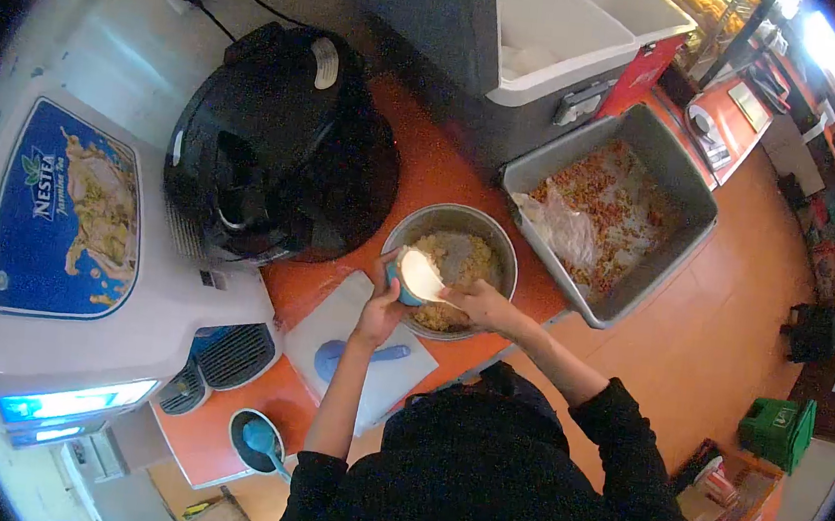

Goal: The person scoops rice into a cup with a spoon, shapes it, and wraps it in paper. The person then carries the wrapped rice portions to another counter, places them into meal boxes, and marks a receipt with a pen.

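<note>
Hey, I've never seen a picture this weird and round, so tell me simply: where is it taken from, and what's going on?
There's no robot here. The single picture comes from a camera on a person's head, looking forward and down, so you see their own bare hands and dark sleeves. The left hand holds a small blue container, pale inside; the right hand is at its edge, though its exact grip is unclear. Both are over a metal pot of crumbly food. The pot stands on an orange counter, along with a black appliance and a white board bearing a blue utensil. Beside the pot is a grey tub with reddish bits inside.
</note>
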Demonstrator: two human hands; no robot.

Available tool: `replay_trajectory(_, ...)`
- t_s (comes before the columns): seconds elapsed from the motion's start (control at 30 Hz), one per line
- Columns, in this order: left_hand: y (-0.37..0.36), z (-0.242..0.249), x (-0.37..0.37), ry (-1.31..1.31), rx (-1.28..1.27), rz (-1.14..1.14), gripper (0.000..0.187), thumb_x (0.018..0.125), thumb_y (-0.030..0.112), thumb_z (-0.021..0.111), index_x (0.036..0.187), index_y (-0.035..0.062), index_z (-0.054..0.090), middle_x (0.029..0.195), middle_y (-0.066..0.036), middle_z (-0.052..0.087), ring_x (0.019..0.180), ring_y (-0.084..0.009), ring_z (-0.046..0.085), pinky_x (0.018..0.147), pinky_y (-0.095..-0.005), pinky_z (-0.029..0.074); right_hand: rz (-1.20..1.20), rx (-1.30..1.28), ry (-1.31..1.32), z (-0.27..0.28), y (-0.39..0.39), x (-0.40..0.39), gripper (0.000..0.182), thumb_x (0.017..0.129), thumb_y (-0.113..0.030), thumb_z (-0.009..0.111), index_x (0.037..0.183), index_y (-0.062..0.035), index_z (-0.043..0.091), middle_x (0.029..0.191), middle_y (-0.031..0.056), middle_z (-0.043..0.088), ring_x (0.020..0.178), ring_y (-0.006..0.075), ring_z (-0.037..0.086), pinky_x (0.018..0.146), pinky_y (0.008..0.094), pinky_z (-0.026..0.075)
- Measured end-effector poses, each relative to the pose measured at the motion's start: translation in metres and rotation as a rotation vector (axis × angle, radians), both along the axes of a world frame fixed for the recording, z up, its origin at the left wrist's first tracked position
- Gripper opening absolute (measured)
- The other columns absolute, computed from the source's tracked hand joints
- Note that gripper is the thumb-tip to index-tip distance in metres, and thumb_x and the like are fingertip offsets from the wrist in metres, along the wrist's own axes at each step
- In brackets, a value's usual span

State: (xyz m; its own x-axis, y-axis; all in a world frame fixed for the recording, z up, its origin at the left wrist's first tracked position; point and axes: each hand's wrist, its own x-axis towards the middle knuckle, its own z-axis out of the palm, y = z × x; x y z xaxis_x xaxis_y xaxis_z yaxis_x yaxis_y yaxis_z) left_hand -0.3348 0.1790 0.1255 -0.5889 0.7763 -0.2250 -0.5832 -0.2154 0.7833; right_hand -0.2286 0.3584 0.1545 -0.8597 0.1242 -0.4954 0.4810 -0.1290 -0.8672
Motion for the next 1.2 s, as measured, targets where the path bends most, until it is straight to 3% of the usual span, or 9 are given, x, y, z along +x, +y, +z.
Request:
replay_trajectory(0.1,0.004,0.012,-0.002,0.3,-0.071,-0.079,0.052,0.093,0.035,0.048,0.138,0.024,0.023,0.14,-0.004,0.032,0.126,-0.0253,0.039,0.092,-0.0455,0.045,0.063,0.097,0.077,-0.032,-0.002,0.001,0.043,0.088,-0.044,0.058,0.077,-0.0027,0.062,0.051,-0.0004,0.046,0.043,0.0093,0.043,0.038,0.0266,0.03)
replay_trajectory(0.23,-0.001,0.007,-0.002,0.05,-0.015,-0.022,0.054,0.093,0.034,0.049,0.138,0.0227,0.022,0.14,-0.005,0.031,0.128,-0.026,0.036,0.096,-0.0465,0.042,0.082,-0.029,-0.045,0.029,0.023,-0.002,0.037,0.087,-0.04,0.06,0.077,-0.0047,0.06,0.052,-0.0025,0.046,0.044,0.0086,0.042,0.038,0.0257,0.03)
replay_trajectory(0.4,-0.002,-0.01,-0.003,0.025,-0.005,-0.008,0.053,0.094,0.031,0.049,0.137,0.022,0.021,0.141,-0.006,0.03,0.127,-0.0266,0.036,0.097,-0.0467,0.042,0.047,0.029,-0.198,0.023,0.052,-0.015,0.033,0.086,-0.039,0.062,0.081,-0.007,0.059,0.055,-0.0042,0.048,0.043,0.0075,0.041,0.038,0.0247,0.03)
replay_trajectory(0.57,-0.001,-0.016,-0.006,0.116,-0.044,-0.022,0.049,0.095,0.03,0.048,0.135,0.0227,0.021,0.14,-0.007,0.03,0.126,-0.0275,0.038,0.093,-0.0484,0.045,0.146,0.187,0.174,-0.035,0.031,-0.017,0.042,0.086,-0.044,0.06,0.1,-0.0047,0.066,0.065,0.002,0.056,0.054,0.011,0.051,0.045,0.0271,0.039)
replay_trajectory(0.67,-0.006,-0.012,-0.001,0.059,-0.074,0.009,0.047,0.095,0.031,0.047,0.134,0.0231,0.021,0.138,-0.008,0.031,0.125,-0.0277,0.038,0.092,-0.048,0.046,0.314,0.147,0.194,0.015,0.047,-0.013,0.045,0.086,-0.049,0.056,0.103,-0.0087,0.068,0.063,0.0011,0.054,0.048,0.0105,0.047,0.041,0.0268,0.036)
replay_trajectory(0.77,-0.002,0.001,0.003,0.113,-0.111,0.037,0.047,0.095,0.031,0.047,0.134,0.023,0.021,0.137,-0.008,0.032,0.125,-0.0274,0.039,0.09,-0.0465,0.047,0.17,0.067,0.005,0.046,0.036,-0.012,0.043,0.088,-0.047,0.055,0.082,-0.0057,0.067,0.055,-0.0011,0.048,0.04,0.009,0.038,0.036,0.0258,0.028)
replay_trajectory(0.83,0.001,0.001,0.002,0.173,-0.137,0.035,0.048,0.095,0.031,0.047,0.134,0.0225,0.021,0.137,-0.008,0.032,0.125,-0.0272,0.039,0.09,-0.0455,0.048,0.15,-0.026,-0.348,0.015,0.024,-0.013,0.044,0.089,-0.045,0.054,0.065,-0.0088,0.055,0.048,-0.0038,0.041,0.034,0.0077,0.03,0.032,0.0255,0.02)
replay_trajectory(1.13,-0.007,-0.018,0.001,0.141,-0.09,0.071,0.052,0.093,0.028,0.052,0.134,0.0174,0.021,0.137,-0.008,0.029,0.129,-0.024,0.029,0.104,-0.0459,0.03,0.087,-0.304,-0.262,0.021,0.021,-0.008,0.05,0.091,-0.045,0.051,0.056,-0.0112,0.043,0.044,-0.0028,0.036,0.034,0.008,0.028,0.031,0.0273,0.02)
replay_trajectory(1.2,-0.011,-0.027,0.002,0.245,-0.236,0.083,0.052,0.093,0.027,0.052,0.134,0.0181,0.02,0.137,-0.008,0.03,0.129,-0.0238,0.03,0.105,-0.0444,0.03,0.039,-0.138,-0.265,0.041,-0.003,-0.007,0.051,0.091,-0.045,0.051,0.055,-0.0105,0.044,0.044,-0.0024,0.036,0.034,0.0083,0.03,0.032,0.0279,0.021)
